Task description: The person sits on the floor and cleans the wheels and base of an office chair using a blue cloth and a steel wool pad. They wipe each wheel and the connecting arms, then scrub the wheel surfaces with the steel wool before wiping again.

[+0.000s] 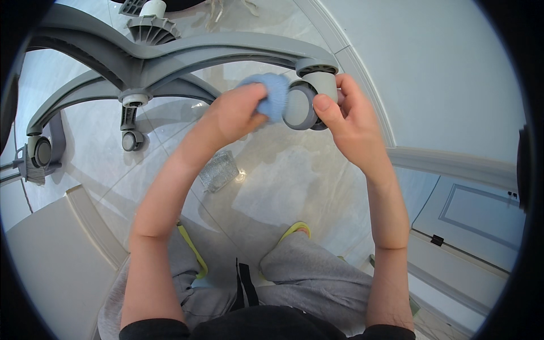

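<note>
A grey office chair base (226, 48) spreads its curved legs across the top of the view. At the end of its right leg is a caster wheel (299, 106) in grey and white. My right hand (354, 116) grips this caster, thumb in front and fingers behind its housing. My left hand (237, 113) holds a fluffy light-blue cloth (273, 93), bunched up and slightly blurred, against or very close to the wheel's left side. Part of the cloth is hidden by my fingers.
Two more casters hang from the base, one at the middle (132, 140) and one at the left (39, 151). A broom (35, 167) and a purple-grey dustpan (56, 141) stand at far left. A crumpled clear plastic packet (219, 171) lies on the tiled floor (272, 181). White walls rise right.
</note>
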Demonstrator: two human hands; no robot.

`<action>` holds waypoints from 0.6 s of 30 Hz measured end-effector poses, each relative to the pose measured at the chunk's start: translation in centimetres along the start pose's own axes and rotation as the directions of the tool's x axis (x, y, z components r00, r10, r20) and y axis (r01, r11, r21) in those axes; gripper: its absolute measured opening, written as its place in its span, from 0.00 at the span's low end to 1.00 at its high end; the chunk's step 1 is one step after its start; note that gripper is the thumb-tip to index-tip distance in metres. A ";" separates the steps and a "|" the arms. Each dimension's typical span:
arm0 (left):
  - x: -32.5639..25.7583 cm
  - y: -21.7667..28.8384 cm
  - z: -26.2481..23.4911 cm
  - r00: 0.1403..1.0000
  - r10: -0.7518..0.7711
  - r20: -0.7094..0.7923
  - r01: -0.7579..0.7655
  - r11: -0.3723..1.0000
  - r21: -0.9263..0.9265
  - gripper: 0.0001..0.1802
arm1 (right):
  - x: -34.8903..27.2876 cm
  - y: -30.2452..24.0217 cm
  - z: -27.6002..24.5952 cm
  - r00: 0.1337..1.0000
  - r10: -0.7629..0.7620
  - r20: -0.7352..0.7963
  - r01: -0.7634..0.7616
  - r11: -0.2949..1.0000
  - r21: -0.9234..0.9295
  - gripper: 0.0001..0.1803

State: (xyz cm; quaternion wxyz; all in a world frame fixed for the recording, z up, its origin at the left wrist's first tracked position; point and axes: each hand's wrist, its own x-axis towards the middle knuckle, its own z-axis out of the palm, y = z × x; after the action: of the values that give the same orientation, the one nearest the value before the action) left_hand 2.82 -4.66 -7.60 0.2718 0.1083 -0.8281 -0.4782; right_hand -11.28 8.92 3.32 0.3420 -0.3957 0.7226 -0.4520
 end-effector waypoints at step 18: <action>-4.1 5.3 11.3 0.819 -0.546 -0.178 0.461 0.810 -0.364 0.09 | -0.1 -0.8 -0.3 1.000 -0.023 -0.017 0.020 0.979 -0.202 0.31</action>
State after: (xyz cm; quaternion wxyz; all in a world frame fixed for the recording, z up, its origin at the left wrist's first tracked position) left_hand 0.37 8.16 -8.93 0.2592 0.3476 -0.6391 -0.6353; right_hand -11.27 8.91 4.15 0.2882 -0.4318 0.7637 -0.3838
